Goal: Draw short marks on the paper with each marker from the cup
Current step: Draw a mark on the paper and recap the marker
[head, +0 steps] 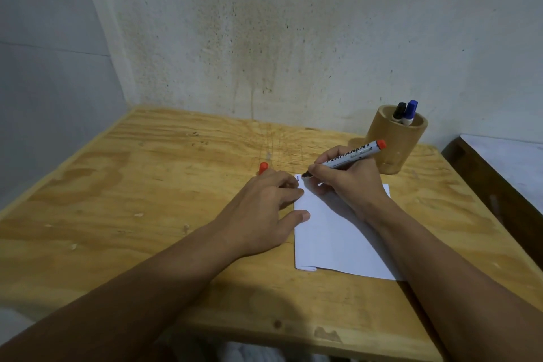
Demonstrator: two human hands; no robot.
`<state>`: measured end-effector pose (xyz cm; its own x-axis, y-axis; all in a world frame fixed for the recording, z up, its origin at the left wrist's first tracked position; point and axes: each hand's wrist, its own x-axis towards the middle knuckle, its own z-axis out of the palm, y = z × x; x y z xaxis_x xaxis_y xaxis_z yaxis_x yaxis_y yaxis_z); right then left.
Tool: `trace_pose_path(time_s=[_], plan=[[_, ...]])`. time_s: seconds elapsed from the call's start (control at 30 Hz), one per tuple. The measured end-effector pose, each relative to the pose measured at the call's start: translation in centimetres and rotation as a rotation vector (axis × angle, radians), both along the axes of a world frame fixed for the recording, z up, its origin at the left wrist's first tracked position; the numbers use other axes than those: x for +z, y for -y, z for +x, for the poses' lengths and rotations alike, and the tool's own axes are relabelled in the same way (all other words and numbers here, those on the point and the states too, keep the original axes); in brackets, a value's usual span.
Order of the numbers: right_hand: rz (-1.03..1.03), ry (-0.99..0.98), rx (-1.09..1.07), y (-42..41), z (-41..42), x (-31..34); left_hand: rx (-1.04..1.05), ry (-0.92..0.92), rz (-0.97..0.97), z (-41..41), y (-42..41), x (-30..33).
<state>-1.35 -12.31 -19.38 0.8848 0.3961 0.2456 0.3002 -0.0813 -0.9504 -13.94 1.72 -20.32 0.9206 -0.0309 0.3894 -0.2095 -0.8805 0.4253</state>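
Plywood counter (164, 173) in a wall corner. On it: my paper (338, 232), wooden cup (390, 147) far right.

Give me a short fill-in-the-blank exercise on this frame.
1. The right hand holds a marker whose end plug is ____.
2. The cup holds ____ markers.
3. The left hand rests on the paper's ____ edge.
4. The cap lies beyond the ____ hand.

Answers: orange; two; left; left

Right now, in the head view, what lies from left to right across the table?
Red cap → left hand → right hand holding the marker → cup.
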Motion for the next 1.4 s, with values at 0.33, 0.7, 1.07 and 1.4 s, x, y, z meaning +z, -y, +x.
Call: trace_pose_path(time_s=[0.33, 0.7, 1.07, 1.4], plan=[[0.011, 0.009, -0.001, 0.2, -0.5, 0.0, 0.014, 0.003, 0.006, -0.1, 0.2, 0.1], [-0.013, 0.033, 0.014, 0.1, -0.9, 0.2, 0.005, 0.016, 0.017, 0.0, 0.1, 0.1], [0.027, -0.004, -0.010, 0.4, -1.1, 0.6, 0.005, 0.051, -0.001, -0.1, 0.2, 0.1], [0.303, -0.228, 0.028, 0.9, -1.2, 2.9, 0.364, 0.037, -0.246, 1.5, -2.1, 1.5]])
